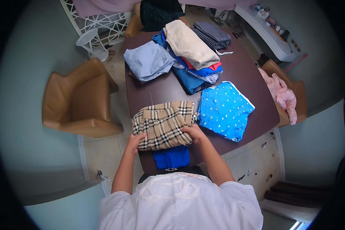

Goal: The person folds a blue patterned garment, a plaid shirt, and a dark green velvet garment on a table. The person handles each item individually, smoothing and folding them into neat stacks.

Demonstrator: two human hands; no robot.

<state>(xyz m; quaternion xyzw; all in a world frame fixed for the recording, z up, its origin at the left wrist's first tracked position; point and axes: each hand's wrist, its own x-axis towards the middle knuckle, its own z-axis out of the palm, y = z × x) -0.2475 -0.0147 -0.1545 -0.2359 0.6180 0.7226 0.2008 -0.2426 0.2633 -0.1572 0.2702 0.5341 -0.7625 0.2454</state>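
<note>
Both hands grip a folded beige plaid garment [162,126] with black and white checks, close in front of my body. My left hand [137,141] holds its lower left corner, thumb on top. At the right edge, my right hand [194,132] pinches the cloth, its other fingers hidden beneath. A folded royal-blue garment [172,157] pokes out between the plaid cloth and my body, at the table's near edge. Right of the plaid garment lies a bright blue garment [227,110] with small triangles and white trim.
On the dark table [161,89], a tall pile topped by a beige garment [189,43] stands at the back. Beside it are a light-blue folded garment [148,61] and grey folded clothes [212,33]. Tan armchairs [86,95] flank the table; pink clothing [281,93] hangs over the right one.
</note>
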